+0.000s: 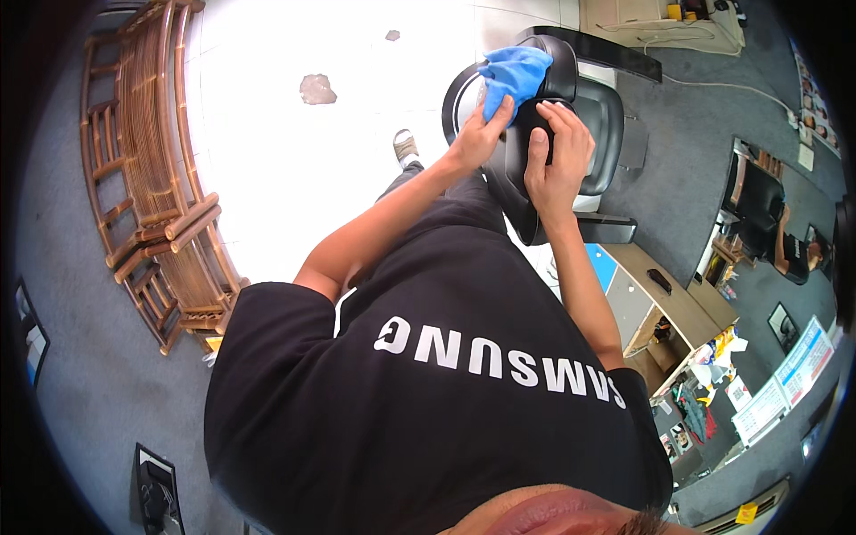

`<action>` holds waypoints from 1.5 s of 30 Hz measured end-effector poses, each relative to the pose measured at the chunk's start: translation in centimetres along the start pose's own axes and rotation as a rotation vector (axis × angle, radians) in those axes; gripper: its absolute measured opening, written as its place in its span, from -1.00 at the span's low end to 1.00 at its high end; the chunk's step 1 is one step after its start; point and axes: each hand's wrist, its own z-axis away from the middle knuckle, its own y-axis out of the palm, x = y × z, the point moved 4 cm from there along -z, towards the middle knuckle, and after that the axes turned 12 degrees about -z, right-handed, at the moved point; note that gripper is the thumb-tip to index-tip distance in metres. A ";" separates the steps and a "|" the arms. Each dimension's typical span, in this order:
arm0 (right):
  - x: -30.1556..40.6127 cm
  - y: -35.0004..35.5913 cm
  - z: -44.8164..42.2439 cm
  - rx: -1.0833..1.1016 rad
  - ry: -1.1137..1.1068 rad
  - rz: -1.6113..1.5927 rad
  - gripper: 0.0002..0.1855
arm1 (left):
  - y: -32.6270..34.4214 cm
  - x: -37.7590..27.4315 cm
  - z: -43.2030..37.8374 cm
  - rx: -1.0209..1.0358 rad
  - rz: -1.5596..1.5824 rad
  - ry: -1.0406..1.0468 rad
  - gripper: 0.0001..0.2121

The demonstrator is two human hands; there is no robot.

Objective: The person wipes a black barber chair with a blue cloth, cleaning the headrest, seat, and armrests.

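Note:
My left hand grips a blue cloth between thumb and fingers. The cloth is bunched up and lies against the upper, padded part of a black barber-style chair. Beside it on the right, my right hand rests on the chair's black backrest, thumb spread away from the fingers and nothing held. The chair's seat shows beyond my right hand. Part of the backrest is hidden under both hands.
A bamboo bench stands along the left wall. At right are a wooden cabinet with a dark object on top, and a wall mirror. A light cabinet with cables is at the top. Pale floor tiles bear two brownish patches.

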 end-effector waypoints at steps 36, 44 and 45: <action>-1.0 0.0 -0.2 -0.022 -0.039 -0.065 -0.74 | 1.3 10.4 2.5 -0.225 -0.539 -0.128 -0.31; -0.9 0.2 0.0 -0.024 -0.033 -0.015 -0.75 | 0.8 8.7 -0.2 -0.140 -0.861 0.015 -0.35; -1.0 0.1 0.0 -0.021 -0.033 0.003 -0.75 | 0.7 7.8 -0.5 -0.070 -0.975 0.009 -0.41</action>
